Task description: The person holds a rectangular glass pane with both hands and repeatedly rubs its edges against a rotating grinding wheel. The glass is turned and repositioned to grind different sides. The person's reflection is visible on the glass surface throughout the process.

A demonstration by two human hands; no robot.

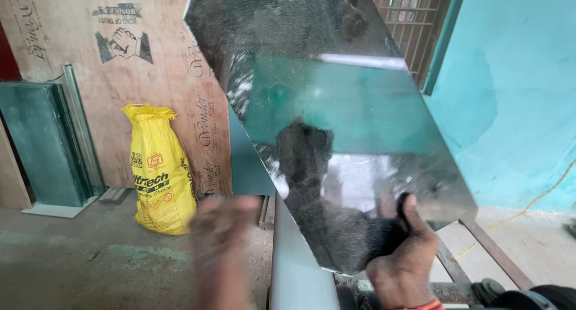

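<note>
A large flat mirror pane (pixel 336 106) with angled corners stands tilted up in front of me, dusty and reflecting the teal wall and a dark figure. My right hand (pixel 405 256) grips its lower edge, thumb laid over the front face. My left hand (pixel 219 238) is blurred, lower left of the pane, close to its lower left edge; I cannot tell whether it touches the pane, and it holds nothing that I can see.
A yellow sack (pixel 159 169) leans against plywood sheets (pixel 120 64) at the back. Glass panes (pixel 42 142) stand stacked at left. A white panel (pixel 297 268) and a metal frame (pixel 480 244) lie below the mirror. The teal wall (pixel 516 94) is at right.
</note>
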